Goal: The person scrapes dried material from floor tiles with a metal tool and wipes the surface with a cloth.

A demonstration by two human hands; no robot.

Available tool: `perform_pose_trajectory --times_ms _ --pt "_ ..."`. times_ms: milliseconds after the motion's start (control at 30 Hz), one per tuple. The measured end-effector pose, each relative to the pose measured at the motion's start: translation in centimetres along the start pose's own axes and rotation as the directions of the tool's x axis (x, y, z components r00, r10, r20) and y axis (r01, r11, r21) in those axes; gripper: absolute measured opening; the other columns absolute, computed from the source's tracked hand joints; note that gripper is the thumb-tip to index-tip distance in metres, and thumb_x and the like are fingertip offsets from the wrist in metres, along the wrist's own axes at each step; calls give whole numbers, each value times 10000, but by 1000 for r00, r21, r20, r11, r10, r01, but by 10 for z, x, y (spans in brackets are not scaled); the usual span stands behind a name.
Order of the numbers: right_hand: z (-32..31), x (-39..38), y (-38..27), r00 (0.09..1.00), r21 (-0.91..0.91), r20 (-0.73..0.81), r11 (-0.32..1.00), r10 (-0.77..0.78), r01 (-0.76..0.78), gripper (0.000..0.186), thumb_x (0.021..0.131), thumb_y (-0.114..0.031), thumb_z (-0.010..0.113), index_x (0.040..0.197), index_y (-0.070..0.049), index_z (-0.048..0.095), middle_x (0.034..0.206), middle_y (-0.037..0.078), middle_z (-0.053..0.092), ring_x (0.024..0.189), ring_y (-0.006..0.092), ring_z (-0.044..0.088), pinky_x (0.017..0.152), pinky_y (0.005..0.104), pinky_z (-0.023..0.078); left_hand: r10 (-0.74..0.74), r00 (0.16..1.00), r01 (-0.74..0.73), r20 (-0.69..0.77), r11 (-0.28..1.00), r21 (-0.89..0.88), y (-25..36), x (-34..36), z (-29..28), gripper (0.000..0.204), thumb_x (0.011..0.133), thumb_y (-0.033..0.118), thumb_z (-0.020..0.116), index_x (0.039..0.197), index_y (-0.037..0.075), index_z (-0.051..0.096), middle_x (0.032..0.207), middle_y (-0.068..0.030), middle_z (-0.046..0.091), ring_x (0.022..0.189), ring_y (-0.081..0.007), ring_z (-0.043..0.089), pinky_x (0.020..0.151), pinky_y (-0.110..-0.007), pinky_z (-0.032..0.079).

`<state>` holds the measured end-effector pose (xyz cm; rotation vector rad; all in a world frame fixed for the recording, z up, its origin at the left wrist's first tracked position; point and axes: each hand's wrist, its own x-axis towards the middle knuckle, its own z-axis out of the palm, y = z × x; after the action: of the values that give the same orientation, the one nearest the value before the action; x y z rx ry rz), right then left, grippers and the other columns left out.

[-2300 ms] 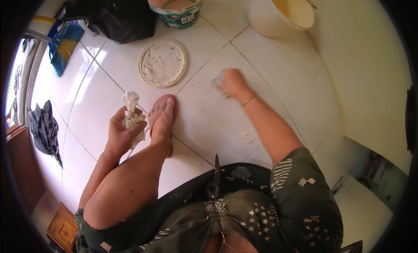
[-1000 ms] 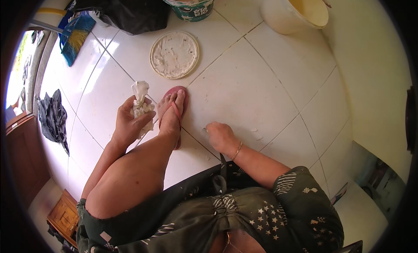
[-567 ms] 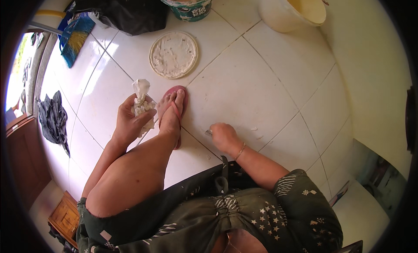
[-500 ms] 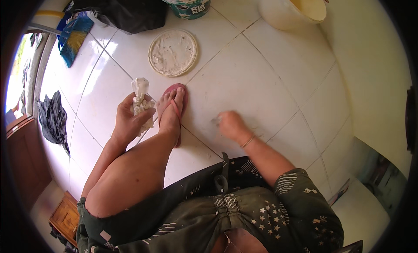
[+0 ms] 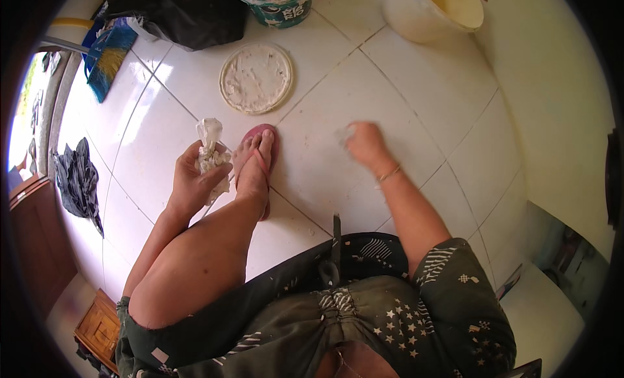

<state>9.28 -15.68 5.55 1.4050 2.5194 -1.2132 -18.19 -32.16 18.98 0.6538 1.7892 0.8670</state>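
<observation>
A crumpled whitish wad, thin like plastic (image 5: pixel 210 150), is gripped in my left hand (image 5: pixel 194 173), its end poking up above the fingers. This hand is closed and sits by my left foot in a pink flip-flop (image 5: pixel 275 147). Farther right, my right hand (image 5: pixel 368 144) is closed low over the white floor tiles. A small, pale, greyish bit (image 5: pixel 344 136) shows at its fingertips, too blurred to name. Beyond my foot lies a round lid (image 5: pixel 257 79) smeared with white paste.
A green tub (image 5: pixel 281 13), a cream bucket (image 5: pixel 432 17) and a black plastic bag (image 5: pixel 185 17) stand along the far side. At the left are a blue and yellow broom (image 5: pixel 109 63) and crumpled black plastic (image 5: pixel 78 178). A pale wall (image 5: pixel 549 118) closes the right side.
My right hand has swept away from me and slightly right over the tiles, fingers still closed. My left hand keeps its place with the crumpled wad.
</observation>
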Motion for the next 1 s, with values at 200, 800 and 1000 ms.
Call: perform_pose_trajectory --times_ms 200,800,1000 --pt "121 -51 0 998 16 21 998 -54 53 120 655 -52 586 749 -3 641 721 225 603 706 370 599 677 414 486 55 998 -56 42 998 26 10 12 9 212 733 21 650 925 16 560 795 -19 588 723 -75 542 664 -227 455" --pt "-20 88 17 986 61 -120 992 119 -112 102 659 -59 577 718 16 613 762 241 608 797 390 601 724 440 482 45 984 -59 174 995 76 39 24 24 259 710 90 685 924 14 562 816 -46 592 759 -106 555 693 -256 453" --pt "5 101 -8 990 -165 -76 980 -122 108 122 641 -61 569 694 36 619 776 266 600 796 387 602 725 448 477 42 987 -61 152 991 120 36 25 23 259 707 88 685 922 11 561 808 -52 592 731 -104 553 661 -257 458"
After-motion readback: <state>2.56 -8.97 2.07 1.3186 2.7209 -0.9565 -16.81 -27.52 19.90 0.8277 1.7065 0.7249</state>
